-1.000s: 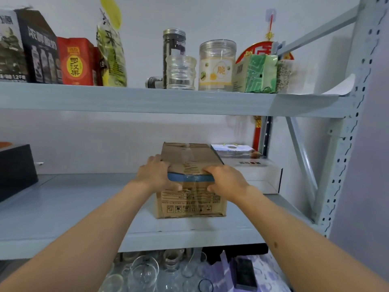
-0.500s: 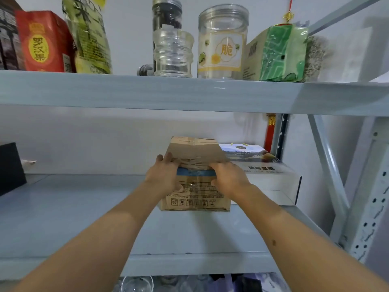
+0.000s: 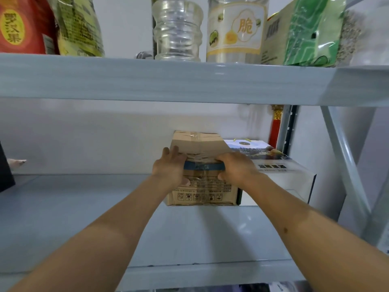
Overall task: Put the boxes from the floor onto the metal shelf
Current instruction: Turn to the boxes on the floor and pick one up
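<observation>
A brown cardboard box with a blue tape band stands on the grey metal shelf, far back by the wall. My left hand grips its near left top edge, fingers on top and thumb on the front face. On the near right top edge my right hand grips it the same way. A white printed box stands on the shelf touching the cardboard box's right side.
The upper shelf hangs low overhead and carries a clear bottle, a jar, a green packet and a red bag. A black box sits at the far left. Shelf uprights stand at the right.
Both hands have pushed the cardboard box deeper along the shelf, up to the wall beside the white box. My head has moved closer to the shelf.
</observation>
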